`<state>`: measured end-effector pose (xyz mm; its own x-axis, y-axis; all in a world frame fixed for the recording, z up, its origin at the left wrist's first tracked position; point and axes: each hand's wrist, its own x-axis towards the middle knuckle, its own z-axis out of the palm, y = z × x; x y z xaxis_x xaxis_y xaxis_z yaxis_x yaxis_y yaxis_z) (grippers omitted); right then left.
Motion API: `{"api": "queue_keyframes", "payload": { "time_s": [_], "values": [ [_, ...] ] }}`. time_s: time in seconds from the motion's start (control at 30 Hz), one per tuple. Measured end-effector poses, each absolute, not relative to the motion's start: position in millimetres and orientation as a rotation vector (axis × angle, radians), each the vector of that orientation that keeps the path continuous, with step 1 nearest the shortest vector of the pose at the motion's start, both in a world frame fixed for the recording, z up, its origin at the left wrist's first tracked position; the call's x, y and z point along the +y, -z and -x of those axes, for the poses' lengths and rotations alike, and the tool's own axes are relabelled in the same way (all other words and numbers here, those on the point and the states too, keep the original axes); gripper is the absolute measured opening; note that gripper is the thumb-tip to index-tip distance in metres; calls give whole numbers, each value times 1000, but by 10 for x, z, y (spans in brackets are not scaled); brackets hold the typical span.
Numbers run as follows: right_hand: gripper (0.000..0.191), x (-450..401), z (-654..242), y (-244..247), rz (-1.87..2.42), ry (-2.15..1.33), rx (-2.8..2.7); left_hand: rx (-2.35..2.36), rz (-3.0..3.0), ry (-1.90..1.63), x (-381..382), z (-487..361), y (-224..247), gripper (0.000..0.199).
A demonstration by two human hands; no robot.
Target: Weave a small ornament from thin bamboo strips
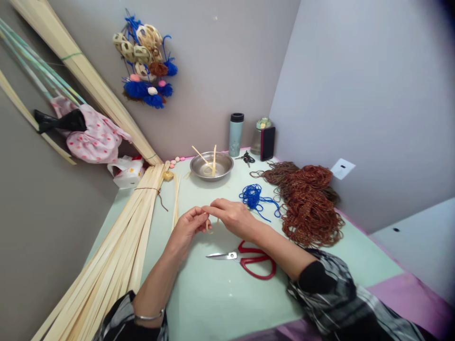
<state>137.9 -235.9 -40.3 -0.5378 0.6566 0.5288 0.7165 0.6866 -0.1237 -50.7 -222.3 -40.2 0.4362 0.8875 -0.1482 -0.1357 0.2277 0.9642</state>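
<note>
Near the middle of the pale green table, my left hand (191, 224) pinches a small curled pale strip (209, 230), partly hidden behind the fingers. My right hand (231, 215) meets it from the right, its fingertips closed on the same strip beside the left fingertips. Just below my hands lie red-handled scissors (256, 260), blades pointing left. Beyond my right hand sits a tangle of blue cord (253, 196). A metal bowl (227, 169) stands behind my hands with pale strips (214, 158) leaning in it.
A bundle of long pale strips (117, 241) covers the table's left side. Brown-red cord (311, 210) is heaped at the right. At the back are a tumbler (236, 136), a green-lidded bottle (256, 137), a phone (268, 144) and keys (247, 158). Woven balls (142, 52) hang on the wall.
</note>
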Motion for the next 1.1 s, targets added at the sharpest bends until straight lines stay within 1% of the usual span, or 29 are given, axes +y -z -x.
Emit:
{"api": "queue_keyframes", "payload": {
  "time_s": [0.07,0.13,0.27,0.33,0.4,0.47,0.57,0.67,0.8,0.93,1.0,1.1],
  "values": [
    [40,-2350,-1360,407,1075,50,-2331,867,-1104,-829,-2205,527,396,37],
    [39,-2334,-1340,411,1073,-131,-2255,893,-1119,-831,-2184,552,397,38],
    [21,-2287,-1327,401,1118,-608,-1885,945,-1178,-886,-2144,600,429,35],
    [13,-2273,-1332,396,1133,-678,-1807,957,-1233,-869,-2136,604,460,33],
    [15,-2276,-1334,401,1120,-577,-1875,965,-1290,-822,-2136,590,496,33],
    [20,-2296,-1327,418,1104,-406,-1999,971,-1306,-800,-2139,566,529,34],
    [27,-2339,-1305,449,1096,-199,-2181,979,-1262,-844,-2136,537,566,37],
    [32,-2372,-1280,469,1080,-91,-2293,966,-1213,-884,-2126,537,583,39],
    [31,-2385,-1261,473,1080,8,-2299,904,-1153,-847,-2130,557,566,40],
    [29,-2387,-1262,462,1037,32,-2276,830,-1115,-769,-2140,574,531,44],
    [27,-2396,-1262,446,988,-32,-2271,787,-1092,-756,-2139,577,521,47],
    [26,-2422,-1247,413,921,-151,-2223,746,-1048,-782,-2135,570,518,43]
  ]
}}
